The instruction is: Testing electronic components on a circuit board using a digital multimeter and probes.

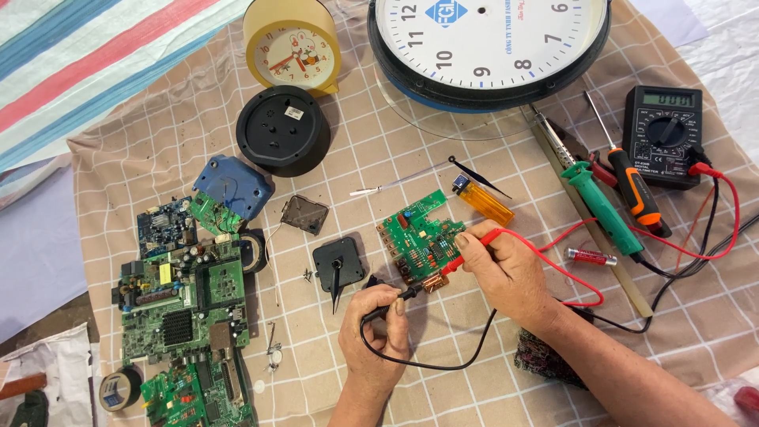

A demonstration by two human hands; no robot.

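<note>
A small green circuit board [417, 237] lies on the checked cloth in the middle. My right hand [506, 273] grips a red test probe [474, 247] whose tip touches the board's lower right edge. My left hand [375, 324] holds a black test probe [394, 299], its tip near the copper part at the board's bottom edge. Red and black leads run right to a black multimeter [662, 134].
A large round wall clock [490, 47], a yellow alarm clock [291, 54], a black clock back [282, 130], a black clock movement [337, 265], an orange lighter [484, 202], a green soldering iron [601, 207], an orange screwdriver [636, 190] and several boards [186, 312] lie around.
</note>
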